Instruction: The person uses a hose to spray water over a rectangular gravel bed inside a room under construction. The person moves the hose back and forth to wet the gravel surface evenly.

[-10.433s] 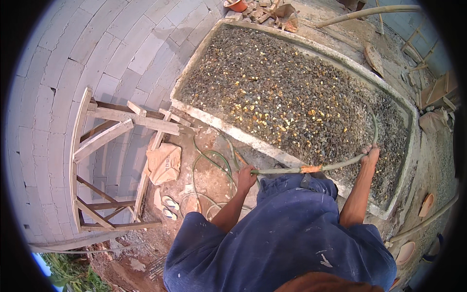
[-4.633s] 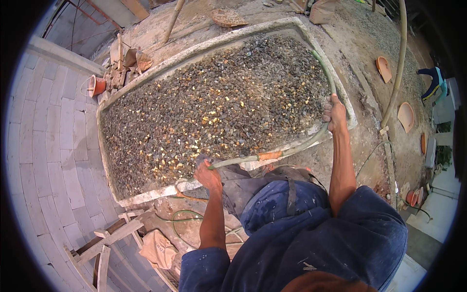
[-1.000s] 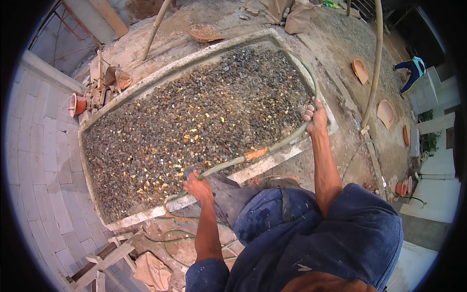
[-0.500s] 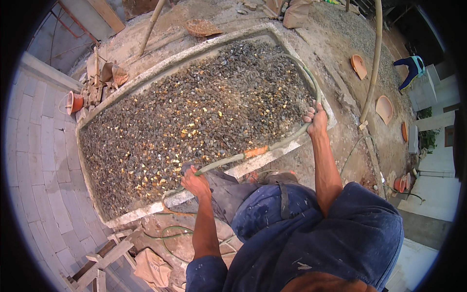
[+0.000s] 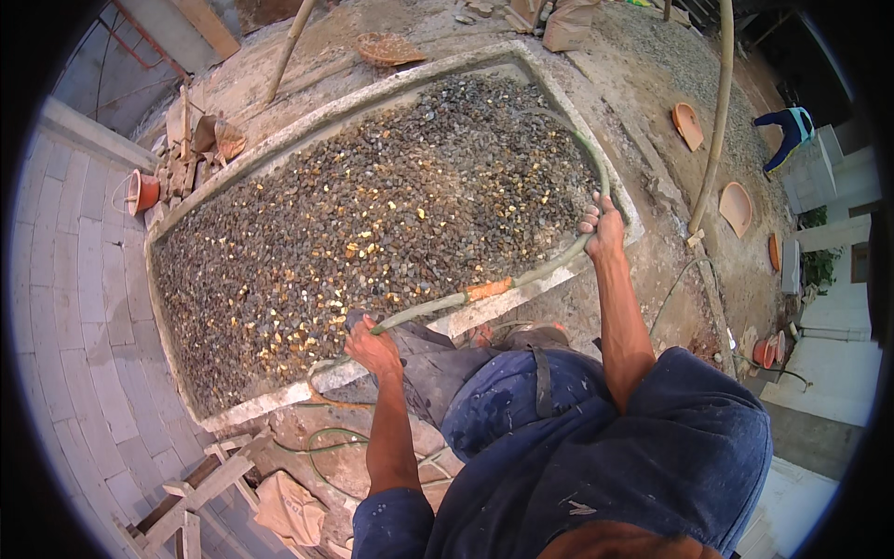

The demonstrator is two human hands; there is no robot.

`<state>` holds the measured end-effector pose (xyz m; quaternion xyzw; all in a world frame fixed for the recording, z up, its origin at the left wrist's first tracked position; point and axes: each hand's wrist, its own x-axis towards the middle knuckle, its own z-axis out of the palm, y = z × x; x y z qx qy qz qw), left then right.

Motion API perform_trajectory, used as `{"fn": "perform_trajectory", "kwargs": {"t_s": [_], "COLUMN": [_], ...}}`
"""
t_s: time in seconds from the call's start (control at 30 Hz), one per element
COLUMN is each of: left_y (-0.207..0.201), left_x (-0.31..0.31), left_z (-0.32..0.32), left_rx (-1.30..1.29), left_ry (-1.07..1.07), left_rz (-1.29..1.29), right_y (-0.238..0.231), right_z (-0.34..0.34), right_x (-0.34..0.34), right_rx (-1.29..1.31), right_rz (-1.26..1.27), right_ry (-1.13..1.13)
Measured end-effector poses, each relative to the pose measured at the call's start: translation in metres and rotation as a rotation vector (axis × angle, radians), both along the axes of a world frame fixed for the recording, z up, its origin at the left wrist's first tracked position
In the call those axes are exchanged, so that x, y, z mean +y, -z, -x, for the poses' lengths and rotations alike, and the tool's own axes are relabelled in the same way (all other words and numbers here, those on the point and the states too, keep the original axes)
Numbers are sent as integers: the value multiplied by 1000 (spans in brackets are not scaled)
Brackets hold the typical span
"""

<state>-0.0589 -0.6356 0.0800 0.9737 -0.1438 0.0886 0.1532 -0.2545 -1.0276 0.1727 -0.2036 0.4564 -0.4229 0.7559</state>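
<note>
A long green hose (image 5: 538, 272) runs between my two hands, with an orange wrapped patch (image 5: 489, 289) on its middle stretch. My left hand (image 5: 374, 347) is closed round it near the basin's front edge. Farther right, my right hand (image 5: 605, 224) grips the same hose at the right rim. Beyond that hand the hose bends up and back over the gravel, where its far end looks blurred. Wet grey, brown and yellowish gravel (image 5: 372, 224) fills a large concrete basin (image 5: 259, 403). From my left hand the hose drops over the front rim.
Hose loops (image 5: 321, 452) lie on the ground near a wooden trestle (image 5: 191, 503) and a paper sack (image 5: 291, 511). An orange bucket (image 5: 142, 193) stands left. Wooden poles (image 5: 717, 121) rise right and far left. Shallow orange pans (image 5: 735, 209) lie on the right-hand ground.
Both hands keep their grip on the hose and have barely moved. The hose's far stretch over the gravel has shifted slightly and looks more blurred.
</note>
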Motion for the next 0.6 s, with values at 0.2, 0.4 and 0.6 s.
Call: {"fn": "perform_trajectory", "kwargs": {"t_s": [0.2, 0.4, 0.6], "left_y": [1, 4, 5], "left_x": [1, 1, 4], "left_z": [0, -1, -2], "left_rx": [-17, -9, -38], "left_ry": [-11, -18, -17], "left_rz": [22, -5, 6], "right_y": [-5, -11, -7], "right_z": [-4, -7, -8], "right_x": [4, 4, 4], "right_rx": [-2, -2, 6], "right_rz": [1, -9, -8], "right_ry": [-15, -36, -56]}}
